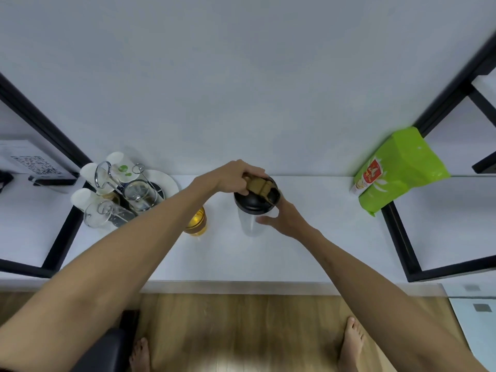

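A clear shaker bottle [251,224] with a black lid [253,201] stands on the white counter [308,237] near the wall. My left hand [236,175] reaches over it from the left and grips the olive-brown flip cap [259,186] on top of the lid. My right hand [281,217] holds the clear body of the bottle from the right, thumb across its front. A glass of amber liquid [197,221] stands just left of the bottle, partly hidden behind my left forearm.
A wire rack [120,191] with upturned glasses and paper cups sits at the left. A green snack bag [397,167] leans against the wall at the right. Black frame bars edge the counter on both sides. Wooden floor and bare feet show below.
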